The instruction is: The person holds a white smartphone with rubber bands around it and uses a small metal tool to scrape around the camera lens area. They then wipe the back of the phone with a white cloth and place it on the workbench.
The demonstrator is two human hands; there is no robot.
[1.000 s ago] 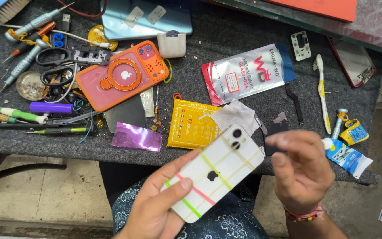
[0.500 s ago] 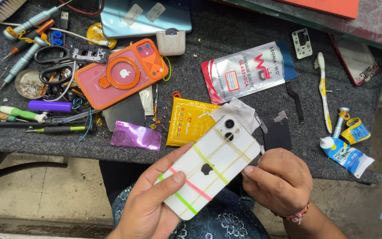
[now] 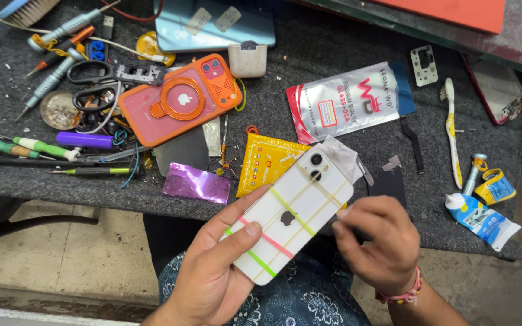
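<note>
A white phone point(image 3: 291, 211), back side up with two camera lenses, is wrapped in several thin rubber bands in green, pink and yellow. My left hand point(image 3: 215, 265) holds it from below, thumb across its lower end. My right hand point(image 3: 376, 241) sits at the phone's right edge with fingers curled and fingertips pinched near a band. A grey cloth point(image 3: 342, 160) lies under the phone's top end.
On the dark bench mat point(image 3: 333, 54) lie an orange phone case point(image 3: 179, 105), a yellow packet point(image 3: 267, 160), a silver pouch point(image 3: 348, 102), pink foil point(image 3: 196, 184), scissors point(image 3: 95, 81), screwdrivers point(image 3: 16, 147), a toothbrush point(image 3: 452, 130) and glue tubes point(image 3: 481, 218).
My right hand opened above the phone, dropped to its lower right edge, then shifted up along the edge. The phone tilted slightly in my left hand.
</note>
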